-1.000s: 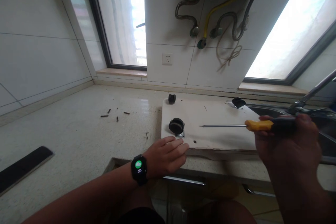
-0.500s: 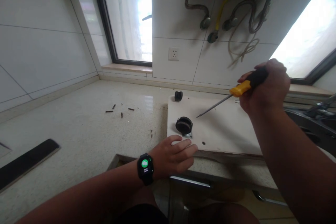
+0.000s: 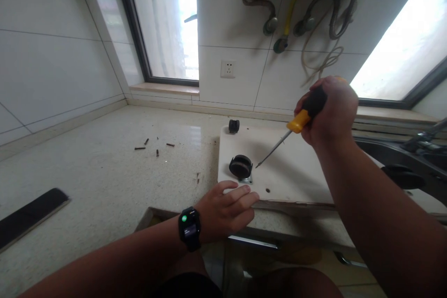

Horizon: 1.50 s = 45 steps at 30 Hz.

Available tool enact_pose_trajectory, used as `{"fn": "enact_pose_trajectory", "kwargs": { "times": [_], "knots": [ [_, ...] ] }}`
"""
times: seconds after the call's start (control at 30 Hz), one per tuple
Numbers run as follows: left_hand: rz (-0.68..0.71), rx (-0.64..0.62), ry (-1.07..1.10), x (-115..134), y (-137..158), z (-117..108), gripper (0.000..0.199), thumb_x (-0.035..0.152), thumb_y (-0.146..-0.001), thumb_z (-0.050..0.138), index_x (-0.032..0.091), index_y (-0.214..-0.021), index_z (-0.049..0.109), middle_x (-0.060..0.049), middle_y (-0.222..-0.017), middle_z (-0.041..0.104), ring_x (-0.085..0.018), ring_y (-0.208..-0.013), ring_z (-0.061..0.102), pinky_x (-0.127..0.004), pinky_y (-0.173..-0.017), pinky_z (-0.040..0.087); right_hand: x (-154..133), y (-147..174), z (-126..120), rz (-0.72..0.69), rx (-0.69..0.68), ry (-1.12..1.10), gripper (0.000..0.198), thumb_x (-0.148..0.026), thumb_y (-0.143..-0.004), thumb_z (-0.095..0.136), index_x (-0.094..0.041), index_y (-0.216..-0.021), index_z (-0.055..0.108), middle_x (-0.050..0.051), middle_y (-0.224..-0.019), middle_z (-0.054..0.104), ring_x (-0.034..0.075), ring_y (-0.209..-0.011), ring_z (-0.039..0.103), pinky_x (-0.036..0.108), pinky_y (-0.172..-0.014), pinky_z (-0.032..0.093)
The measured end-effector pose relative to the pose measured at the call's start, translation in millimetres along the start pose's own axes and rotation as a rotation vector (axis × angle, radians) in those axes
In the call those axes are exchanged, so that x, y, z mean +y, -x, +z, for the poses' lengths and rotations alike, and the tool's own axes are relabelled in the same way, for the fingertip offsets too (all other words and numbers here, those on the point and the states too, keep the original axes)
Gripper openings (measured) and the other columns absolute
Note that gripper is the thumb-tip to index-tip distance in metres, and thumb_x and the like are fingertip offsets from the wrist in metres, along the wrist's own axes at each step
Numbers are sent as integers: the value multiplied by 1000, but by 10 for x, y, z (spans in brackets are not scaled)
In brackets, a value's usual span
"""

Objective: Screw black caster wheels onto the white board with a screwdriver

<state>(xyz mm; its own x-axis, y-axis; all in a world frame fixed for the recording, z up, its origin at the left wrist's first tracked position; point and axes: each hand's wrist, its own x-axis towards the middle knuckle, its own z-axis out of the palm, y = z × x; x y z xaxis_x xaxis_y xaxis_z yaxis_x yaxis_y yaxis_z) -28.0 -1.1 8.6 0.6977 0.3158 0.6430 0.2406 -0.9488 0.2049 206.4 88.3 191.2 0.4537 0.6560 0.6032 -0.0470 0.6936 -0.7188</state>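
My right hand (image 3: 333,111) is closed around the black and yellow handle of a screwdriver (image 3: 299,121). The screwdriver's shaft slants down to the left, its tip just above a white board (image 3: 296,167) and right of a black caster wheel (image 3: 240,166). A metal plate under that caster meets the board; its near part is close to my fingers. My left hand (image 3: 226,207), a smartwatch on its wrist, lies over the board's near left corner with fingers stretched out. A smaller black caster (image 3: 233,125) stands at the far left corner.
Several loose screws (image 3: 170,145) lie on the speckled countertop (image 3: 115,167). A dark flat strip (image 3: 31,216) is at the left. On the right are a sink (image 3: 370,146) and another black caster (image 3: 401,177). Hoses (image 3: 258,2) hang along the wall.
My right hand has moved left and slightly down, bringing the screwdriver tip lower and closer to the caster's plate. My left hand keeps its place on the board. The view has shifted slightly.
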Motion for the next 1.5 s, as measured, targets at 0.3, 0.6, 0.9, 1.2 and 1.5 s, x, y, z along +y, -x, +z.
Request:
{"fn": "enact_pose_trajectory", "kwargs": {
  "times": [0.3, 0.6, 0.9, 1.2, 1.5],
  "knots": [
    [195, 140, -376, -17, 17, 50, 20, 8, -94, 67, 25, -103, 71, -4, -135, 72, -22, -127, 63, -41, -111, 42, -40, 209, 66, -11, -237, 110, 29, -53, -88, 76, -31, -80, 58, -5, -54, 54, 17, -49, 54, 30, -42, 32],
    [259, 244, -515, -23, 1, 67, 8, 16, -93, 74, 23, -93, 72, -2, -133, 70, -20, -130, 56, -39, -111, 46, -138, 312, 102, -39, -325, 257, 27, -57, -89, 69, -36, -81, 55, -1, -59, 55, 27, -56, 61, 39, -41, 33],
    [257, 239, -515, -25, 9, 76, 10, 13, -92, 73, 23, -93, 72, -3, -133, 69, -20, -129, 56, -39, -111, 45, -154, 337, 131, -38, -393, 266, 24, -52, -93, 67, -33, -87, 53, -3, -58, 59, 20, -46, 55, 35, -34, 31],
    [269, 220, -514, -37, 18, 65, 10, 15, -91, 73, 24, -95, 71, -3, -136, 68, -21, -131, 55, -40, -112, 43, -345, 394, 224, -118, -640, 395, 35, -58, -98, 64, -34, -121, 52, -4, -74, 62, 17, -62, 65, 30, -45, 46],
    [277, 244, -507, -26, -1, 49, 9, 15, -92, 72, 23, -90, 71, -4, -134, 69, -21, -130, 55, -39, -112, 44, -535, 290, 123, -63, -859, 340, 46, -24, -89, 65, -34, -134, 62, 6, -120, 72, 27, -108, 71, 50, -92, 62]
  ]
}}
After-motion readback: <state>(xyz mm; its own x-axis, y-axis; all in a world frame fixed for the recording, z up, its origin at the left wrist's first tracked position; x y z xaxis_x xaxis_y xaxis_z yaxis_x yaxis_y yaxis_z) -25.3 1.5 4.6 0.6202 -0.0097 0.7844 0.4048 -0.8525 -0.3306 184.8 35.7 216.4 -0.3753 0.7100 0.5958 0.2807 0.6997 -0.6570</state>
